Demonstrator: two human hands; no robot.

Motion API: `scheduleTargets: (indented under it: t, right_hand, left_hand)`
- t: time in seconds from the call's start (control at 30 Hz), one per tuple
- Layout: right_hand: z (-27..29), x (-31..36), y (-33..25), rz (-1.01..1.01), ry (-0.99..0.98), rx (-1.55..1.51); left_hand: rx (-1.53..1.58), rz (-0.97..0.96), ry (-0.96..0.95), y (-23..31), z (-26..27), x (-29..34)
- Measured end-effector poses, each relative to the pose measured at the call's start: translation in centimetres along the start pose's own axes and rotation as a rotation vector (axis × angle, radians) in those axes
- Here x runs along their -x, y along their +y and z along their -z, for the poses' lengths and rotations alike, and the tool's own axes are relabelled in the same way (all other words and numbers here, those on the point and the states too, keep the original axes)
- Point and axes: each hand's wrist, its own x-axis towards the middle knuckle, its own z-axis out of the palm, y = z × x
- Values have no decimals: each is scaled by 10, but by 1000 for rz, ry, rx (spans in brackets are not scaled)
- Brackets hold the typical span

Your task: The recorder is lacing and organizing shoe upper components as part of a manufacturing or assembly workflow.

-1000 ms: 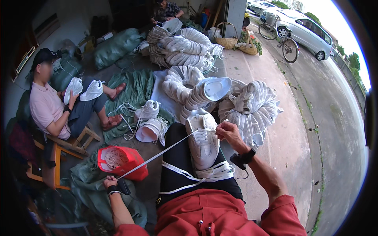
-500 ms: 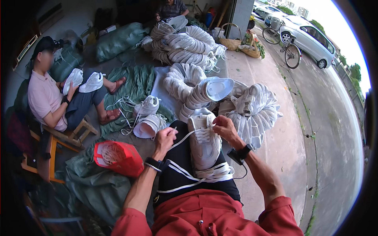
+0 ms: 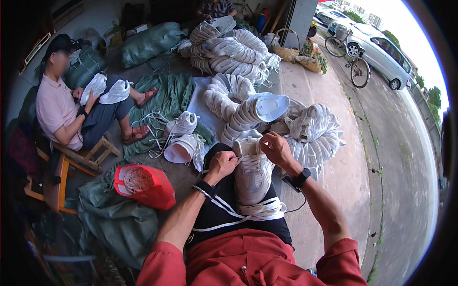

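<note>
A white sneaker [image 3: 251, 180] lies along my thigh, with laces crossing its front. My left hand [image 3: 223, 165] is closed at the shoe's left edge, pinching a white shoelace. At the opposite edge, near the tongue, my right hand [image 3: 277, 148] has its fingers pinched together; what lies between them is hidden. A bundle of loose white laces [image 3: 265, 209] rests on my lap just below the shoe, and strands run from it toward my left.
Strung rings of white shoe uppers [image 3: 312, 131] lie ahead. A red bag of laces [image 3: 143, 187] stands at my left. A seated person [image 3: 62, 105] holds white uppers; another person [image 3: 217, 8] sits at the back. Green sacks [image 3: 152, 44], baskets [image 3: 286, 52] and a bicycle [image 3: 355, 66] are farther off.
My left hand has moved right and forward, from beside the shoe up to its edge, bringing the lace along. My right hand has shifted slightly right and stays by the tongue.
</note>
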Motion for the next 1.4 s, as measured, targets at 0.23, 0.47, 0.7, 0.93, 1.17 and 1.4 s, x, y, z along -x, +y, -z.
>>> scheduleTargets:
  t: [0.23,0.47,0.7,0.93,1.17,1.4]
  right_hand:
    - [-51,-14,-6,362,-6,259]
    - [-62,-11,-8,296,0,178]
    - [-50,-7,-7,325,-29,146]
    - [-56,-8,-5,324,-83,86]
    - [-15,-12,-3,408,48,107]
    - [36,4,-3,299,45,-162]
  left_hand:
    - [55,112,-52,4,-5,-9]
    - [-177,69,-42,15,-4,-12]
    - [-227,-429,-108,25,30,-8]
    - [-376,-580,-144,13,35,-21]
    - [-221,-500,-106,22,31,-9]
    - [149,-473,50,64,12,-12]
